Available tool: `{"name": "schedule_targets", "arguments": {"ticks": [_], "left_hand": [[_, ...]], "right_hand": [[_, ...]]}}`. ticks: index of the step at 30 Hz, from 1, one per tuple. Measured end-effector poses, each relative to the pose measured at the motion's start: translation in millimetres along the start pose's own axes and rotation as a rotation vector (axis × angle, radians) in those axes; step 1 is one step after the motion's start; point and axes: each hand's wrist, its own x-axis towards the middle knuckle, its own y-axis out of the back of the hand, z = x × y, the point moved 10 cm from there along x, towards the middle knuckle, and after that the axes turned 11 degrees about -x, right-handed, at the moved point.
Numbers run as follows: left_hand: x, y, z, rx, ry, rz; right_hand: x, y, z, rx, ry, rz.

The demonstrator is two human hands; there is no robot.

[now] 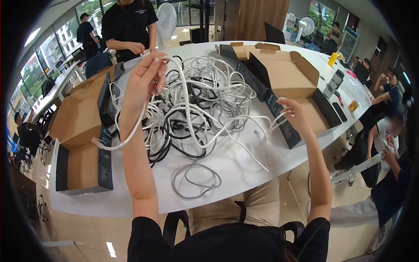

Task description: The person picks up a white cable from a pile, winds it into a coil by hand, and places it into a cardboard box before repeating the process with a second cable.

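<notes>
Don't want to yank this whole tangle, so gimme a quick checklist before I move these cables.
1. Left hand has a grip: ok, raised, with a thick white cable in its fingers.
2. Right hand has a grip: ok, on a white length by the right box.
3. Thick white cable free of the pile: not ok, it runs down among other cables.
4. Both hands on one cable: cannot tell, the tangle hides the path.
5. Grey coil apart from the pile: ok, it lies alone near the table edge.

A black short-sleeved top is worn with beige trousers.
</notes>
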Motion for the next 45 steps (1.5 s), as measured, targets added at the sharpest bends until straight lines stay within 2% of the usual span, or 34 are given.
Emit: {"name": "schedule_targets", "arguments": {"ticks": [1,4,5,8,11,14,17,20,21,23,25,27,29,31,35,38,41,45], "left_hand": [[1,2,0,0.012,-0.012,0.018],[8,9,-9,0.123,-0.016,0.058],[8,9,-12,0.168,0.001,0.035],[11,5,-17,0.225,-0.001,0.018],[13,3,-19,0.298,-0.016,-0.017],[10,-7,-24,0.200,-0.014,-0.007],[8,-25,-33,0.236,0.013,-0.088],[1,-47,-51,0.241,0.125,-0.150],[0,-57,-56,0.274,0.120,-0.258],[-12,-75,-69,0.301,0.247,-0.365],[-23,-94,-85,0.327,0.369,-0.516],[-31,-113,-93,0.354,0.201,-0.660],[-39,-122,-104,0.447,0.188,-0.686],[-47,-125,-112,0.606,0.334,-0.595],[-56,-140,-117,0.852,0.269,-0.531],[-67,-147,-129,1.075,0.008,-0.546],[-75,-151,-153,1.186,-0.014,-0.629],[-72,-149,-153,1.225,-0.016,-0.570]], "right_hand": [[-5,-3,-10,-0.172,-0.026,-0.053],[-20,-19,-54,-0.415,0.302,-0.073],[-24,-27,-55,-0.432,0.271,-0.127],[-33,-32,-70,-0.575,0.386,-0.101],[-33,-36,-63,-0.475,0.338,-0.199],[-35,-33,-43,-0.283,-0.047,-0.320],[-37,-26,-61,-0.055,0.077,-0.246],[-37,-22,-75,-0.049,0.104,-0.210],[-37,-22,-74,-0.075,0.121,-0.207],[-36,-26,-68,-0.129,0.156,-0.201],[-36,-29,-62,-0.165,0.109,-0.191],[-37,-31,-63,-0.200,0.100,-0.171],[-38,-32,-67,-0.234,0.127,-0.139],[-38,-34,-70,-0.296,0.188,-0.139],[-40,-38,-78,-0.449,0.213,-0.162],[-45,-36,-97,-0.419,0.376,-0.067],[-48,-35,-106,-0.435,0.390,-0.021],[-57,-31,-121,-0.473,0.444,0.083]]}}
